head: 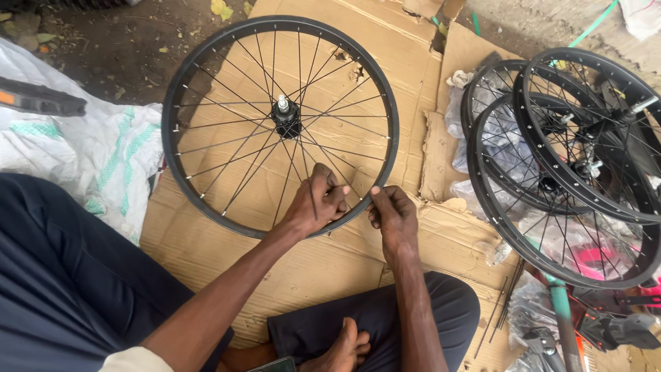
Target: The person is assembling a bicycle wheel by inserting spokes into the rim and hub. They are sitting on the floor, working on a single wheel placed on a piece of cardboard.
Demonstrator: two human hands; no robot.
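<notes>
A white woven sack with green stripes lies at the left, beside flattened brown cardboard spread over the dirt floor. On the cardboard lies a black spoked wheel; the left hand is closed on spokes near its lower rim, and the right hand pinches the rim edge. A stack of similar wheels rests well apart at the right, over clear plastic bags.

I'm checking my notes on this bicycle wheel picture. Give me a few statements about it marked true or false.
1. Both hands are at the near rim of the black spoked wheel. True: left hand, right hand.
2. The wheel lies on bare concrete. False: it lies on flattened cardboard.
3. More wheels are stacked to the right. True.
4. The wheel has a tyre fitted. False: the rim is bare.
</notes>
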